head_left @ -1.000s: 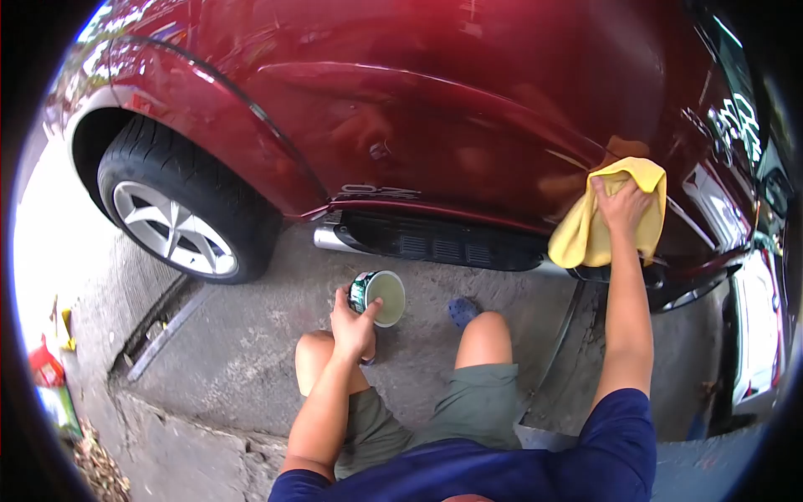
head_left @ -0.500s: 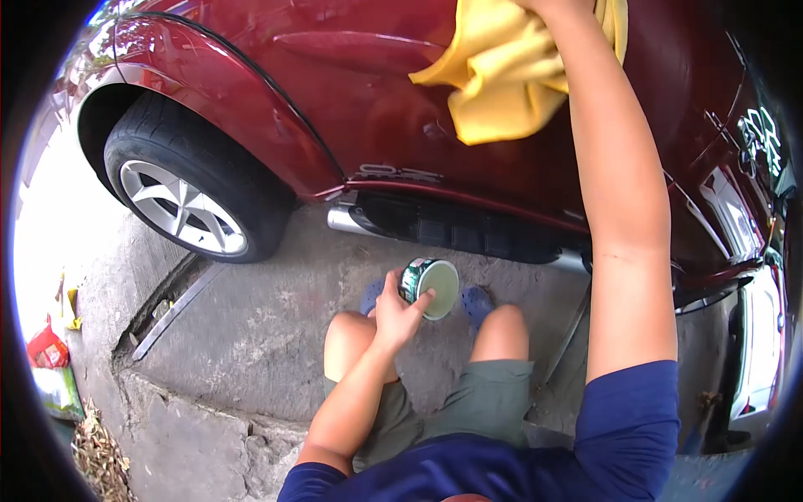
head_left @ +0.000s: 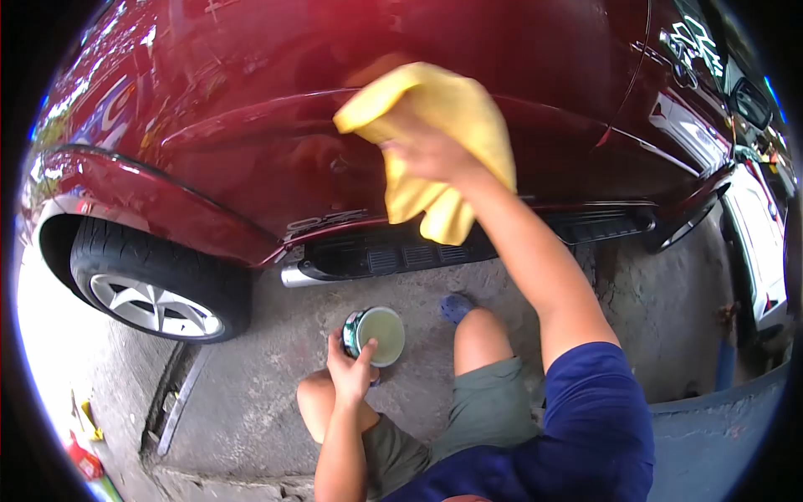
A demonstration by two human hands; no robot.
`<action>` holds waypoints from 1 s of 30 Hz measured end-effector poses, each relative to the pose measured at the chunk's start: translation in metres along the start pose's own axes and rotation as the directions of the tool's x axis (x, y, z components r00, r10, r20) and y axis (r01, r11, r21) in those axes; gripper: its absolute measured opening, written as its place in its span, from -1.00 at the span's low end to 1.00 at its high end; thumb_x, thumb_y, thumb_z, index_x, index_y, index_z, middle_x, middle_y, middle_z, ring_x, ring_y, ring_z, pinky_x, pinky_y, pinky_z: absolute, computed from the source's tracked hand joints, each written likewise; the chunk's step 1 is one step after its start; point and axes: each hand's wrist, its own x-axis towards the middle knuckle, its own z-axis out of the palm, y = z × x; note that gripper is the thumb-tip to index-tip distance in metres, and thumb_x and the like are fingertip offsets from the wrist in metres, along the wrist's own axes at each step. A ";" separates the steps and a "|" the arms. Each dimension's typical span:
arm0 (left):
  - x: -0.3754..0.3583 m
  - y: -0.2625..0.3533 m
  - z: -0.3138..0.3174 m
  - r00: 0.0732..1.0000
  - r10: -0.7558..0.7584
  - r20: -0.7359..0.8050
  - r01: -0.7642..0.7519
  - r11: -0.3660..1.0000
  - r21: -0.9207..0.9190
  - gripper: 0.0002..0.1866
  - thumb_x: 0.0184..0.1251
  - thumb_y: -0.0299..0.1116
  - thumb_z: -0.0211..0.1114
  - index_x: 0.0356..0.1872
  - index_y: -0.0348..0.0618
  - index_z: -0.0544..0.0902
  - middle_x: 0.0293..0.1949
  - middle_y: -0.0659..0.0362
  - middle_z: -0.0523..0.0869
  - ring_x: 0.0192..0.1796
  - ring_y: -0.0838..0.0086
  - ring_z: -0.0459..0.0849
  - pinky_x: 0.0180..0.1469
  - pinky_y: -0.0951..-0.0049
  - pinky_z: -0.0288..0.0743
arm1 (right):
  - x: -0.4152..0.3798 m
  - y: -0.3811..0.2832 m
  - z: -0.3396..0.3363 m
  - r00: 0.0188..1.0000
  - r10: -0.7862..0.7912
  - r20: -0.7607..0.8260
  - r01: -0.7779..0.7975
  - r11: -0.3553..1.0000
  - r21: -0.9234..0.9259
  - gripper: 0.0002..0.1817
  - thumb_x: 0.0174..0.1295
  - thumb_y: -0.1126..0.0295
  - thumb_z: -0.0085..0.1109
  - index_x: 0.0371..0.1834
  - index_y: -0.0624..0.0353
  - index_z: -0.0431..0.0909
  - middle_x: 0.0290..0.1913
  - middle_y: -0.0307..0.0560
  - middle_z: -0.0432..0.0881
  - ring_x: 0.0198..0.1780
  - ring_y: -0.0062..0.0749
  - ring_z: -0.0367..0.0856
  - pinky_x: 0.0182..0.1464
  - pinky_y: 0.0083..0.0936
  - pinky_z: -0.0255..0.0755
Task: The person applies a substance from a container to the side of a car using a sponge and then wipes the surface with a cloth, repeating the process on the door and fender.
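My left hand point(head_left: 350, 373) is wrapped round a small round tub point(head_left: 386, 336) with a green and white label. The thumb hooks over its rim, and the tub's mouth faces up, showing a pale inside. A yellow cloth point(head_left: 464, 125) is in my right hand point(head_left: 431, 156), spread over the side of a dark red car point(head_left: 268, 159). Motion blurs that hand a little, and its fingers are partly hidden in the folds. The cloth's lower edge hangs near the black side step point(head_left: 401, 257).
To the left stands the car's rear wheel point(head_left: 159, 289) on grey concrete point(head_left: 242, 385). My knees and a blue clog point(head_left: 456, 308) are below the side step. A white vehicle point(head_left: 757, 243) is at the far right, a red bag point(head_left: 84, 458) at the lower left.
My right hand has brought the yellow cloth down and to the left over the car's side. The view has shifted, showing more of the car. My left hand keeps hold of the tub.
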 end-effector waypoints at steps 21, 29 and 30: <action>0.027 -0.003 -0.002 0.995 -0.037 -0.091 0.041 0.998 0.048 -0.38 0.21 -0.30 0.60 0.24 -0.31 0.57 -0.01 -0.10 0.82 0.07 0.20 0.81 0.20 0.24 0.63 | 0.058 -0.082 0.206 0.854 -0.023 -0.519 -0.396 0.617 -0.679 -0.38 0.56 -0.09 0.03 0.14 0.37 0.60 0.20 0.49 0.59 0.21 0.59 0.57 0.45 0.52 0.18; 0.027 -0.003 0.010 0.999 -0.035 -0.010 0.034 0.993 -0.113 -0.39 0.27 -0.40 0.57 0.29 -0.36 0.53 0.01 0.01 0.78 0.01 0.35 0.77 0.05 0.36 0.65 | -0.051 0.026 0.069 0.997 -0.017 -0.076 -0.007 0.953 -0.303 -0.43 0.54 -0.03 0.14 0.37 0.19 0.53 0.29 0.23 0.62 0.36 0.23 0.55 0.50 0.03 0.33; 0.027 0.000 0.007 0.998 -0.057 0.012 0.058 0.992 -0.112 -0.39 0.27 -0.40 0.56 0.29 -0.37 0.52 0.01 0.01 0.77 -0.02 0.35 0.77 -0.04 0.37 0.67 | -0.076 0.040 0.030 0.996 0.017 -0.084 -0.050 0.911 -0.409 -0.46 0.50 -0.01 0.19 0.32 0.18 0.57 0.27 0.22 0.63 0.35 0.23 0.55 0.49 0.04 0.32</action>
